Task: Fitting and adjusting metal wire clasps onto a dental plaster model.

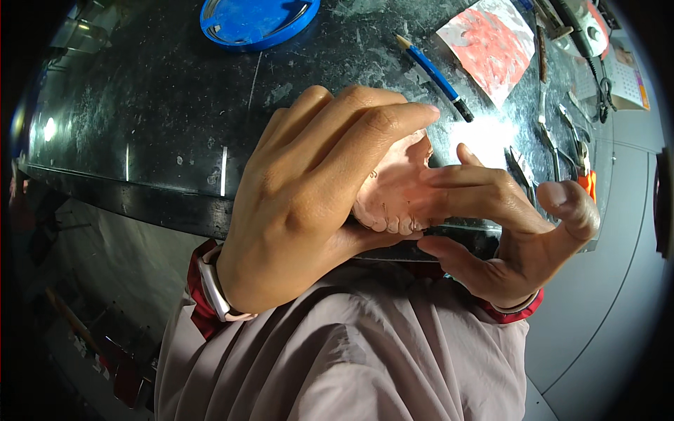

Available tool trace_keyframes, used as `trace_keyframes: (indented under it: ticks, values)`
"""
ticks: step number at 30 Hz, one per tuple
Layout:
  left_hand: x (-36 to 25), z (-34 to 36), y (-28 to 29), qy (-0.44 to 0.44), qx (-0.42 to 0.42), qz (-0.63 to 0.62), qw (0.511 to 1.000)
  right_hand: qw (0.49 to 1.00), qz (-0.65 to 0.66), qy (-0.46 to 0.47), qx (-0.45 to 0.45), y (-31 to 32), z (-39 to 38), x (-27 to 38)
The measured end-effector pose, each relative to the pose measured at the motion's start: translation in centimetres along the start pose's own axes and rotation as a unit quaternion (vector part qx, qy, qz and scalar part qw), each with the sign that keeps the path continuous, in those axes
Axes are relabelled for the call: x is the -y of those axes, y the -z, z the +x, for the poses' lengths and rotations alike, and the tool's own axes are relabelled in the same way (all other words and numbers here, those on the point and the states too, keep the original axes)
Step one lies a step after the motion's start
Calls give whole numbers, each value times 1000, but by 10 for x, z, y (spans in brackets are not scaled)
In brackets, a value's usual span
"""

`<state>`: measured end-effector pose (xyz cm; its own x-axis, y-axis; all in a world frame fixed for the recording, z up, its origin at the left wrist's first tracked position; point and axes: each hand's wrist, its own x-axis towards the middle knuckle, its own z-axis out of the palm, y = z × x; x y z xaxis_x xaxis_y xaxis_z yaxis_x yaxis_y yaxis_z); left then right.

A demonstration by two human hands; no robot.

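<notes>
A dental model (390,184), pinkish with a row of teeth along its near edge, is held above the table's near edge. Fine bent wires seem to lie on its surface beside the teeth. My left hand (309,189) grips it from the left, fingers arched over the far side and thumb beneath the teeth. From the right, my right hand (509,217) rests its extended fingertips on the model's pink surface. Its thumb lies apart from those fingers, near the tooth edge, and another finger sticks out to the side. Part of the model is hidden behind my fingers.
Beyond my hands, a blue pencil (435,75) lies on the dark table (168,105). Farther off are a round blue lid (258,21) and a white square smeared pink (489,48). Metal hand tools and orange-handled pliers (586,175) lie at the right, below a corded device (593,31).
</notes>
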<state>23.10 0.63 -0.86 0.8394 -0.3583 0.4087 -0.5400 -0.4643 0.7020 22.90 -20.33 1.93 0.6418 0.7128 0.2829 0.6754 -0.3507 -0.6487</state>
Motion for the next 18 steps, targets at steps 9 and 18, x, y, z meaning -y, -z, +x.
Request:
trace_keyframes:
  ticks: [9, 18]
  values:
    - [-1, 0, 1, 5, 9, -4, 1000, 997, 44, 33, -56, -12, -2, -10]
    - [-4, 0, 7, 14, 60, -25, 998, 988, -66, -143, -9, -2, -5, 7]
